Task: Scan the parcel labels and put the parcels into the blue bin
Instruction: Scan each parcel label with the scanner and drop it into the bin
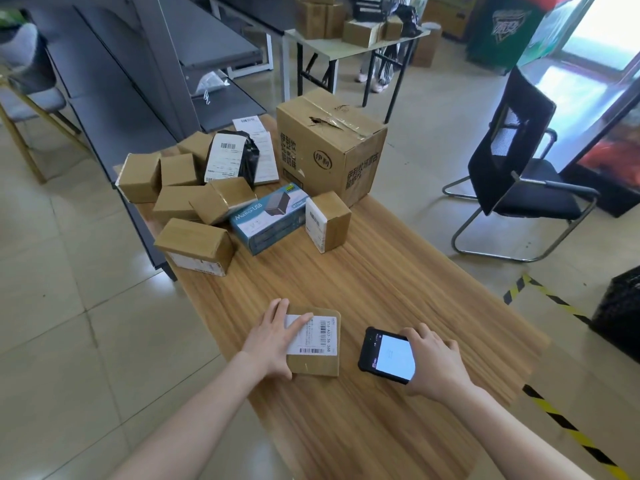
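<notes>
A small brown parcel (pixel 317 344) lies flat on the wooden table (pixel 381 289), its white barcode label facing up. My left hand (pixel 275 336) rests on the parcel's left side, fingers straight over the label's edge and thumb along the near edge. My right hand (pixel 431 362) grips a black handheld scanner (pixel 386 355) with a lit white screen, just right of the parcel. Further back sit several small brown parcels (pixel 194 242), a blue USB box (pixel 268 216), a black bag with a label (pixel 230 157) and a big carton (pixel 330 147). No blue bin is in view.
A black office chair (pixel 516 168) stands right of the table. Grey metal shelving (pixel 138 81) runs along the left. A black crate (pixel 620 320) sits on the floor at the right edge, beside yellow-black floor tape (pixel 554 299). Another table with cartons (pixel 356 39) stands behind.
</notes>
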Tool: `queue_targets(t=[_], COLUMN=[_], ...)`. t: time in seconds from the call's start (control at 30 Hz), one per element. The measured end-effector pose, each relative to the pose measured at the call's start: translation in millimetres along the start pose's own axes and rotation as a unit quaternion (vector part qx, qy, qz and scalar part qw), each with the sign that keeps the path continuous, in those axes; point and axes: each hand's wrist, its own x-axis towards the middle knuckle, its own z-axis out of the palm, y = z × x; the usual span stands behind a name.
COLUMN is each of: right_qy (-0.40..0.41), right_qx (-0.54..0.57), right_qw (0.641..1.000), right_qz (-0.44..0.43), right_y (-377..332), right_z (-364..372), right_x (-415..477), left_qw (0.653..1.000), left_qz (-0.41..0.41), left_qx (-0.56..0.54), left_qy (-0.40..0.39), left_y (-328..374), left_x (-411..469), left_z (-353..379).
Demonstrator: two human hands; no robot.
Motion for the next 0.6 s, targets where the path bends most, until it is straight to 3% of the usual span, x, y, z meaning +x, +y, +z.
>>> queue_targets(t=[0.6], right_qy=[0.026], right_qx=[-0.059], right_qw=[0.998], right_qz=[-0.016], right_y=[-5.3], right_z=[-10.5], right_x=[0.2], left_qw=[0.999], left_qz=[0.011], left_qx=[0.037], left_qy=[0.034], left_y=[-5.4], left_x=[-0.6], left_z=[4.2])
